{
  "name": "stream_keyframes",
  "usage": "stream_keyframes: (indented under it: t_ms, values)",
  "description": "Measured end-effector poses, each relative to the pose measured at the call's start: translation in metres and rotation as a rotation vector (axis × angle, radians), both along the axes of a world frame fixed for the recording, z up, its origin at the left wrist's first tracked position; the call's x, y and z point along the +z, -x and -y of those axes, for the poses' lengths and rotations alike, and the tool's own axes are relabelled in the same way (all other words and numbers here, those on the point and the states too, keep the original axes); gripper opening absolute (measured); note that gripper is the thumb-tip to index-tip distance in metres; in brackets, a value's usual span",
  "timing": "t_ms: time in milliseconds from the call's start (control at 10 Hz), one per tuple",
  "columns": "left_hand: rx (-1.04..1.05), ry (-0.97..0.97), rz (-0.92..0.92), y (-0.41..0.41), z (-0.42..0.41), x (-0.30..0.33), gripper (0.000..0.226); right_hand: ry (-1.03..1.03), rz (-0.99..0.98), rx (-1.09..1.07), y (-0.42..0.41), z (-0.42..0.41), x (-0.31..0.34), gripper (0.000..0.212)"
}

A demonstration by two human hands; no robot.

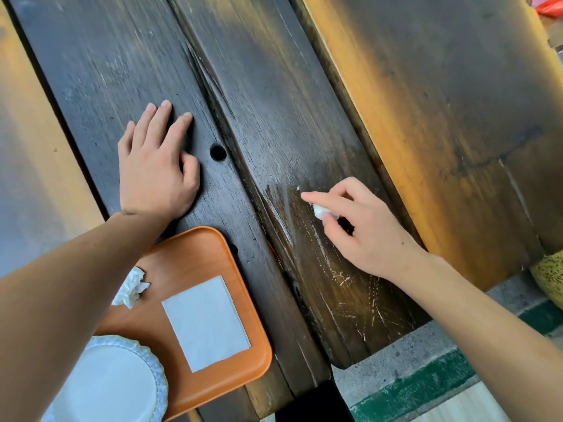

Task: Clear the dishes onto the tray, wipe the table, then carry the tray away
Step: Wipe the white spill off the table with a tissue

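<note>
An orange tray [195,248] lies at the near left of the dark wooden table [274,95]. On the tray are a white plate [118,382] with a fluted rim, a flat white napkin [207,324] and a crumpled tissue [131,287]. My left hand [155,169] rests flat on the table just beyond the tray, fingers spread. My right hand [356,229] pinches a small wad of white tissue [323,211] against the tabletop, on a wet, streaked patch.
A round hole [218,152] sits in the table beside my left hand. A long crack runs between the two planks. A wooden bench [457,117] lies to the right, a yellowish pot [548,278] at the right edge. Grey and green floor shows below.
</note>
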State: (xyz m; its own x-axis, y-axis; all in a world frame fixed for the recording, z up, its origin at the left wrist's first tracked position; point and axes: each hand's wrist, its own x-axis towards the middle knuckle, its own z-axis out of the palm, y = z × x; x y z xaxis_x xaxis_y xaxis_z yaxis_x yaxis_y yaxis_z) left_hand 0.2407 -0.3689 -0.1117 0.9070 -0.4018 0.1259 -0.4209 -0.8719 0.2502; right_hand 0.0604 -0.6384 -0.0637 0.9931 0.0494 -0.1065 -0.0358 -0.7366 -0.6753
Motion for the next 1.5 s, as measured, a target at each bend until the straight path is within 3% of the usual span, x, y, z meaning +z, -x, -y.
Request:
stream_keyframes:
  t_ms: [200, 300, 500, 700, 1000, 1300, 1500]
  values:
    - [-0.002, 0.002, -0.001, 0.000, 0.000, 0.000, 0.059, 0.201, -0.084, 0.005, 0.003, 0.010, 0.006, 0.026]
    - [-0.003, 0.004, 0.001, 0.000, -0.001, -0.001, 0.059, 0.216, -0.044, -0.063, 0.002, 0.019, 0.013, 0.020]
    - [-0.003, 0.005, 0.001, 0.000, 0.000, -0.001, 0.059, 0.105, -0.027, -0.237, 0.000, 0.026, 0.026, 0.030]
    - [-0.002, 0.004, 0.001, 0.000, 0.000, -0.001, 0.059, 0.129, -0.104, -0.105, 0.000, 0.020, 0.010, 0.020]
    - [0.000, 0.014, -0.004, 0.000, 0.000, -0.001, 0.059, 0.063, -0.139, 0.016, -0.012, 0.002, 0.005, 0.024]
    - [-0.001, 0.012, 0.001, -0.001, -0.001, -0.002, 0.059, 0.198, -0.071, 0.093, -0.012, -0.005, 0.005, 0.014]
    - [-0.003, 0.016, 0.002, -0.001, -0.001, -0.001, 0.059, 0.229, -0.163, 0.264, 0.026, -0.005, 0.016, 0.015]
